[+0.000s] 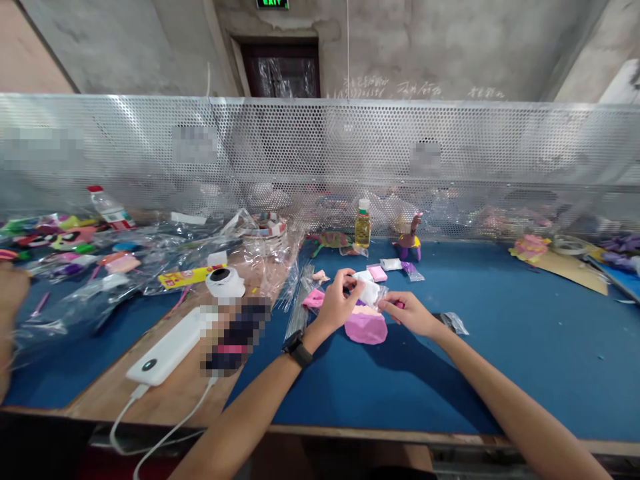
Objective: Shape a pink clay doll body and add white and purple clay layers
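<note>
My left hand (343,300), with a dark watch on its wrist, pinches the left side of a small clear packet of white, clay-like material (369,292). On the packet's right edge, the fingertips of my right hand (413,313) are closed too. A small reddish bit shows by the right fingers; I cannot make out what it is. Just below the packet lies a flat pink-purple piece (367,328) that looks like modelling clay. A bright pink piece (314,298) rests left of my left hand. Behind the packet are a pink block (377,273) and a white packet (391,265).
An oil-coloured bottle (363,227) and a clay animal figure (410,241) stand near the perforated metal screen (310,143). Thin clear sticks (299,310), a white power bank (173,347) and a white camera (225,283) lie leftward. Another person's arm (11,313) shows far left.
</note>
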A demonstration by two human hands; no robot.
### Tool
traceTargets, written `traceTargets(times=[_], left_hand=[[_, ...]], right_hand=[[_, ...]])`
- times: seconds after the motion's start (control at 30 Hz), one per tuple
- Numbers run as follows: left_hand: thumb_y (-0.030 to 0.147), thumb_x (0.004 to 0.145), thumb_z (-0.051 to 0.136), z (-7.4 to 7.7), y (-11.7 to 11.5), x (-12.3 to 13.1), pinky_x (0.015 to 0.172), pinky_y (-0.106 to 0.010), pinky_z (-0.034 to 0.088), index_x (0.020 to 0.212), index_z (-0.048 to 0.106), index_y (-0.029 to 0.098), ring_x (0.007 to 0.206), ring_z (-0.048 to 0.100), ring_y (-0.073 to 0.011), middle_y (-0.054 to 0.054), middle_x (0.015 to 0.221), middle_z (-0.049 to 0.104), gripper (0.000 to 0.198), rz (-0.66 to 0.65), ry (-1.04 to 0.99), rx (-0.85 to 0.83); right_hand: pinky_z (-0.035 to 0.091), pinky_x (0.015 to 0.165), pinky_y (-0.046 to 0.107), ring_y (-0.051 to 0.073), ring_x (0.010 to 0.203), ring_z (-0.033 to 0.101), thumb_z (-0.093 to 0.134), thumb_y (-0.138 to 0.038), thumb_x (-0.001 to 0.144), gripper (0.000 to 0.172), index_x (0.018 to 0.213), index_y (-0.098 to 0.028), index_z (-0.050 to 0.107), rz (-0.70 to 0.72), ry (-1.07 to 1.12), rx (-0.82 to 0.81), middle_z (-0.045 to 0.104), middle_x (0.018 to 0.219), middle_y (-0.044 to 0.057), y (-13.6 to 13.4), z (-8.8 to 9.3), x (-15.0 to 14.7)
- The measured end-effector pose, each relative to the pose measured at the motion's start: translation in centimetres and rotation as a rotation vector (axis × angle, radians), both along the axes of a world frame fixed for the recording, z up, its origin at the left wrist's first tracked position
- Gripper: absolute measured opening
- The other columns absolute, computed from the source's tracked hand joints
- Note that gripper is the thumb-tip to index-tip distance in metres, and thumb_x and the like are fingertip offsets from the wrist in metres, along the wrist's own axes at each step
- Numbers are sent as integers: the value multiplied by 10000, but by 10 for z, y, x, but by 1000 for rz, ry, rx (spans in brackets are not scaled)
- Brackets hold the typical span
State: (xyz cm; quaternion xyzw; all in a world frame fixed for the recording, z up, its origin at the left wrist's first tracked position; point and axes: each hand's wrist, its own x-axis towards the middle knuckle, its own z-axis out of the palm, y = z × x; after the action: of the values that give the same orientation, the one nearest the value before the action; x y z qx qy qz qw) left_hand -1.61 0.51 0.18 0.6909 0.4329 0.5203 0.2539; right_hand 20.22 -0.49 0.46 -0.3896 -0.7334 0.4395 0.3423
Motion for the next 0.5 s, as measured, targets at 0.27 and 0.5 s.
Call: traceTargets(times=[0.27, 0.5], left_hand=[[330, 995, 488, 7, -14, 6, 791, -268, 484, 900, 719, 177, 869, 657, -174, -62, 931, 737, 293, -205, 277, 74], [338, 925, 584, 9, -19, 9, 674, -231, 464, 880, 745, 165, 764, 664, -158, -46, 872, 756, 240, -276, 276, -36]], right_hand=[[393, 613, 253, 147, 646, 540, 580, -492, 928, 393, 730, -163, 660, -133, -84, 214, 651, 689, 25, -6, 3, -6], [323, 591, 242, 131, 625, 552, 613, -312, 901, 226, 703, -206, 645, -190, -464, 525, 678, 718, 7, -9, -5, -5]])
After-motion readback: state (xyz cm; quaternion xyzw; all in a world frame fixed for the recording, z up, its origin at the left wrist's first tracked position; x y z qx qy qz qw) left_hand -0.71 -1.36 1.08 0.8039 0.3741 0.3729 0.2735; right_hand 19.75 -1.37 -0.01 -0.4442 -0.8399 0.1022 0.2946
